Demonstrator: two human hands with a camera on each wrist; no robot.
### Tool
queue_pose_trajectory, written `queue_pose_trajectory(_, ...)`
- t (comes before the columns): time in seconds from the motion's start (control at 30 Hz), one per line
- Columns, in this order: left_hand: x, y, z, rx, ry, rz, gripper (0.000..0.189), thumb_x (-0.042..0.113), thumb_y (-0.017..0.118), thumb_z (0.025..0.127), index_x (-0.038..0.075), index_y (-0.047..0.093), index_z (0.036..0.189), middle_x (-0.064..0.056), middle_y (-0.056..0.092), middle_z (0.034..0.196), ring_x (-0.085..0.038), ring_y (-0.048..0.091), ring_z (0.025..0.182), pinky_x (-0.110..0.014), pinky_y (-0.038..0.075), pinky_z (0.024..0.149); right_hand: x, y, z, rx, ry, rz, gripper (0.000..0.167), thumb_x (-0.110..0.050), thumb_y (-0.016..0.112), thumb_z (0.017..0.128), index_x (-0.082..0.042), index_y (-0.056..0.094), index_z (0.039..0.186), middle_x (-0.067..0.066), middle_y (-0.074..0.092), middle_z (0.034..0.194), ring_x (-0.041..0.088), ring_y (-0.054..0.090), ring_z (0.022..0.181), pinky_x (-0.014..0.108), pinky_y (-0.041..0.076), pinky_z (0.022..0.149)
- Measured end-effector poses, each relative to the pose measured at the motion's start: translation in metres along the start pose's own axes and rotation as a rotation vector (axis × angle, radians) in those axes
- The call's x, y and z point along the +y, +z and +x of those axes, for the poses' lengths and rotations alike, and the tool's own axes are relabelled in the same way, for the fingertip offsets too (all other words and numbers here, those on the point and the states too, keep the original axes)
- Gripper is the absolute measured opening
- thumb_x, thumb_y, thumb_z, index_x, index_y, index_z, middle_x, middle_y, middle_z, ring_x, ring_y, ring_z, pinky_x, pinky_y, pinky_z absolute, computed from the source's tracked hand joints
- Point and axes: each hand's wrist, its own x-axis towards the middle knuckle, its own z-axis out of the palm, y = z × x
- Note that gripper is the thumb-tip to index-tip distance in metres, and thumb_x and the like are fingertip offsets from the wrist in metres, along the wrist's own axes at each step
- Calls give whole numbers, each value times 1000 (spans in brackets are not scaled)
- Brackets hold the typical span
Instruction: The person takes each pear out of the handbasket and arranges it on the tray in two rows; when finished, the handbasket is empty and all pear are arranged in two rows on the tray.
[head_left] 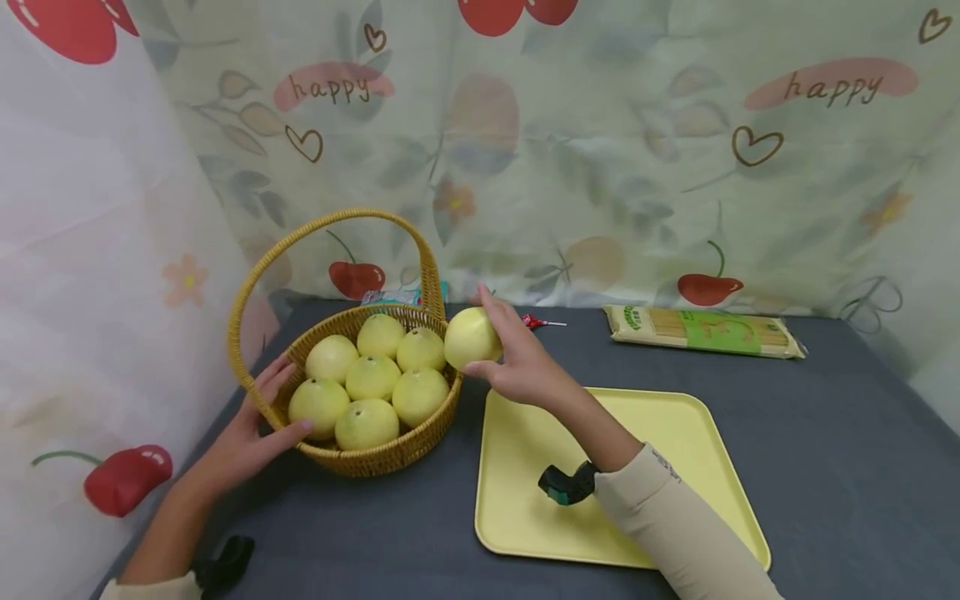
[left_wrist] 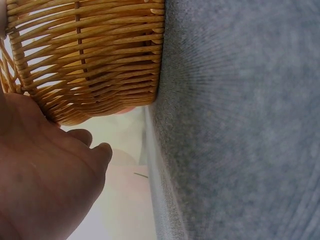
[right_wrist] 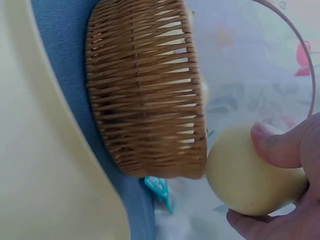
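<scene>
A round, pale yellow-green fruit is in my right hand, gripped between thumb and fingers at the right rim of a wicker basket. In the right wrist view that fruit is level with the rim, the thumb across one side. Several similar fruits lie inside the basket. My left hand rests on the basket's left rim with thumb and fingers spread. The left wrist view shows this hand against the woven wall; part of its contact is hidden.
A yellow tray lies right of the basket, under my right forearm. A packet of noodles and a red lollipop lie farther back. Behind the basket is a blue packet. The tall basket handle arches over the fruits.
</scene>
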Motion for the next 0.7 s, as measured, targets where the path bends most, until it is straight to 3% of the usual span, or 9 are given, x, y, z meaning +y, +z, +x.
queue_pose_trajectory(0.4, 4, -2, 4, -7, -38, 26, 81, 17, 70, 94, 5, 22, 159, -16, 6, 165, -48, 11, 145, -73, 22, 100, 17, -14, -28, -63, 50, -102, 103, -3, 78, 87, -12, 8, 162, 11, 34, 157, 29, 33, 143, 49, 31, 111)
queue_pose_trajectory(0.57, 3, -2, 2, -7, -56, 27, 82, 17, 71, 94, 4, 22, 159, -16, 5, 165, -48, 9, 145, -74, 21, 101, 24, -10, -30, -130, 70, -157, 102, -3, 78, 86, -10, 10, 162, 11, 34, 157, 30, 32, 143, 48, 29, 113)
queue_pose_trajectory(0.7, 2, -2, 1, -9, -59, 20, 82, 18, 71, 94, 4, 22, 159, -16, 5, 165, -48, 9, 145, -74, 21, 101, 26, -8, -31, -202, 45, -261, 97, -4, 80, 84, -11, 20, 161, 10, 38, 154, 31, 38, 139, 49, 33, 111)
